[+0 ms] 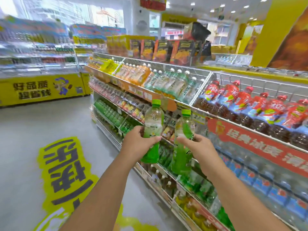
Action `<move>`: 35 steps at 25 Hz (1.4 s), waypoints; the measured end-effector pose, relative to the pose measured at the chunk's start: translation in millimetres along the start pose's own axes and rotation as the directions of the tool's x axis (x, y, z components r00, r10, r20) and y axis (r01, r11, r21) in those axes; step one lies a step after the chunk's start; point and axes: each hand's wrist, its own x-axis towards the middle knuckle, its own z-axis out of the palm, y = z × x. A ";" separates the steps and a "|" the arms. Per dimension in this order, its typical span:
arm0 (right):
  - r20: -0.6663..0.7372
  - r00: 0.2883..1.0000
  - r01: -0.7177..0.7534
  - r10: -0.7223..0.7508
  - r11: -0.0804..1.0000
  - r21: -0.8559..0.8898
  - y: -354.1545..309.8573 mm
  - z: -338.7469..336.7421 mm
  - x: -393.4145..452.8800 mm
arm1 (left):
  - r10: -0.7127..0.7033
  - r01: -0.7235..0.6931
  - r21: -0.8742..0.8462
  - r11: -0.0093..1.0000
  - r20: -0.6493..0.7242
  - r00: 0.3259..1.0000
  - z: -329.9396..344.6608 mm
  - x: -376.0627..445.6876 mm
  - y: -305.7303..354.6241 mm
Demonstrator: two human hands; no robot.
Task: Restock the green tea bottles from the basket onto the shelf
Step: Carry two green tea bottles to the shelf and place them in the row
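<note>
Green tea bottle (152, 130) in left hand (139, 142), another bottle (182, 142) in right hand (198, 145).

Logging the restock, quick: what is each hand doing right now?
Left hand: grips a green tea bottle, upright.
Right hand: grips a second green tea bottle, tilted slightly.

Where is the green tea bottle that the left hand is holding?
In the head view it is centre frame: the left hand grips the green tea bottle upright before the shelf, beside the right hand's bottle.
</note>
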 end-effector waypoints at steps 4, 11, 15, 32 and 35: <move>0.070 0.998 0.004 -0.006 0.999 0.031 -6.6 50.2 55.7 | -0.041 0.041 -0.003 0.999 -0.074 0.996 -30.6 59.4 -28.2; 0.128 0.990 0.060 -0.060 0.998 0.006 -12.1 130.7 194.6 | -0.052 0.062 0.077 0.995 -0.123 0.991 -65.7 195.8 -48.8; 0.124 0.991 0.045 -0.044 0.999 0.001 -23.0 161.8 250.4 | -0.025 0.033 0.082 0.996 -0.095 0.995 -80.4 269.5 -55.8; -0.432 0.887 -0.175 0.164 0.984 0.015 -14.8 304.3 374.8 | 0.135 -0.255 0.199 0.946 0.474 0.870 -106.8 564.9 -98.3; -0.502 0.842 -0.203 0.197 0.978 0.043 -3.0 303.1 363.1 | 0.132 -0.286 0.197 0.938 0.561 0.818 -87.3 573.2 -103.4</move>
